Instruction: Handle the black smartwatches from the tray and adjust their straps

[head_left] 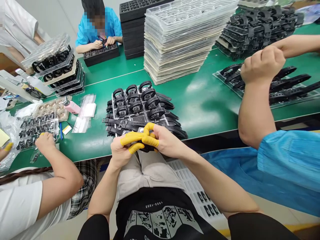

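My left hand [121,149] and my right hand [163,139] meet at the near edge of the green table [205,103], both with yellow finger cots. Their fingers pinch together around a black watch [146,146], mostly hidden between them. Just beyond my hands lies a clear tray [140,117] loaded with several black watches [136,100], some buckled into loops, some with straps laid flat.
A tall stack of clear trays [180,40] stands at the back centre. A co-worker's arm [252,110] at right rises over a tray of straps [287,86]. Another person's hand [45,141] works at left near small part trays [37,126]. A person in blue [98,26] sits opposite.
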Motion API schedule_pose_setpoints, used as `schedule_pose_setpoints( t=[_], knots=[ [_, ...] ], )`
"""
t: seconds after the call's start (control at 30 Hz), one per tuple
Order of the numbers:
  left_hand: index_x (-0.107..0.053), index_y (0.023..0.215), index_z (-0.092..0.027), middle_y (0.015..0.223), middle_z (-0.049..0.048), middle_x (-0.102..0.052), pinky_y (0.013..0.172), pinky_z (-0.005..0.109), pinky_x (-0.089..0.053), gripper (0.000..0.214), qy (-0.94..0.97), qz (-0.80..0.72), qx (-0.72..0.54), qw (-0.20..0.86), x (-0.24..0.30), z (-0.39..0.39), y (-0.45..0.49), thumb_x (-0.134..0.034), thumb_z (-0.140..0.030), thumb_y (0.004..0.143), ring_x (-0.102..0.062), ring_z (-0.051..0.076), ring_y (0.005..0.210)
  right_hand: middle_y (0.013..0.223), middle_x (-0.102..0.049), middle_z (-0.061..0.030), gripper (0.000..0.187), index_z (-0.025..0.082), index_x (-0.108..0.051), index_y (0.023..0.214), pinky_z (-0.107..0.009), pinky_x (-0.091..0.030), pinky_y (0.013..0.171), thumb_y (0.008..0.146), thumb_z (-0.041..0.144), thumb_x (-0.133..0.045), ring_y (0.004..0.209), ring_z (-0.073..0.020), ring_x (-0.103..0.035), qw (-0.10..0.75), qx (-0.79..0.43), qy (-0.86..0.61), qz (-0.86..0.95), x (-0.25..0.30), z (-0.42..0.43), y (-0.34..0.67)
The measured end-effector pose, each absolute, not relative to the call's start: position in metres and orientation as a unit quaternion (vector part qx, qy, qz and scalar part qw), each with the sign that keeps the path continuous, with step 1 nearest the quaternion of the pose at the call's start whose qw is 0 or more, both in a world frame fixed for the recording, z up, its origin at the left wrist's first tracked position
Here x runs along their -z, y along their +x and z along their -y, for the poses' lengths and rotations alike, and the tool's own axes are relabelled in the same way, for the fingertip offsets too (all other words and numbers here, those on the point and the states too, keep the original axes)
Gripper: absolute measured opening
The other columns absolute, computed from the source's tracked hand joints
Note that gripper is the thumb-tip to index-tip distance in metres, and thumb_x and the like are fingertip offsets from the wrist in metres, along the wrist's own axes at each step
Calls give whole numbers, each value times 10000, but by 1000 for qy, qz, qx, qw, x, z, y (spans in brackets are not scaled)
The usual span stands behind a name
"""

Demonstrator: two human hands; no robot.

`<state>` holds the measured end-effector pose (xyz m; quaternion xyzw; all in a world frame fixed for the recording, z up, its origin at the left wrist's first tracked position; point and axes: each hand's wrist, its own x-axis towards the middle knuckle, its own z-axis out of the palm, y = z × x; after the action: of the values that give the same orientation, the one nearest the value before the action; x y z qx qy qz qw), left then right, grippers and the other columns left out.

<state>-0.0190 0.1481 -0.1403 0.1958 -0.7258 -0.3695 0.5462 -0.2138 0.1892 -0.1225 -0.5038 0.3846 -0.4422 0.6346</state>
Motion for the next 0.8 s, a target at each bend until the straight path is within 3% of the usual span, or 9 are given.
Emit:
schedule_pose_setpoints(
  t=[0.17, 0.33, 0.43, 0.67, 0.8],
  knots=[
    [-914, 1072, -268, 612, -7, -710, 644, 311, -640, 369, 263, 706, 343, 562, 148, -135, -14, -991, -476, 777, -692, 173, 580, 597, -495, 83, 587, 232, -532, 819, -234, -356, 469, 819, 726, -850, 511, -95, -439, 568, 472, -534, -412, 109, -180, -215],
    [-905, 1091, -264, 846, 50, -832, 790, 358, -687, 372, 271, 707, 336, 560, 141, -117, -11, -987, -463, 788, -795, 230, 799, 768, -656, 8, 502, 200, -649, 866, -265, -459, 598, 816, 642, -881, 658, -127, -552, 516, 508, -568, -392, 98, -165, -221],
    [-904, 1083, -257, 1007, 85, -868, 862, 359, -687, 302, 238, 725, 331, 555, 138, -108, -10, -969, -402, 827, -820, 246, 925, 711, -631, 21, 509, 197, -649, 848, -260, -422, 564, 787, 635, -901, 616, -119, -513, 513, 495, -582, -391, 99, -153, -221],
    [-893, 1124, -256, 1025, 71, -865, 901, 329, -671, 373, 237, 709, 362, 557, 145, -90, -16, -987, -414, 799, -815, 211, 919, 595, -494, 58, 606, 204, -621, 779, -264, -302, 518, 764, 761, -860, 552, -101, -380, 478, 478, -600, -428, 107, -126, -217],
    [-875, 1134, -217, 1103, 103, -859, 993, 396, -666, 437, 267, 710, 380, 529, 141, -82, -18, -969, -482, 800, -816, 251, 1024, 707, -599, 18, 535, 187, -703, 898, -287, -370, 602, 875, 716, -781, 636, -133, -468, 393, 494, -629, -454, 105, -121, -226]
  ],
)
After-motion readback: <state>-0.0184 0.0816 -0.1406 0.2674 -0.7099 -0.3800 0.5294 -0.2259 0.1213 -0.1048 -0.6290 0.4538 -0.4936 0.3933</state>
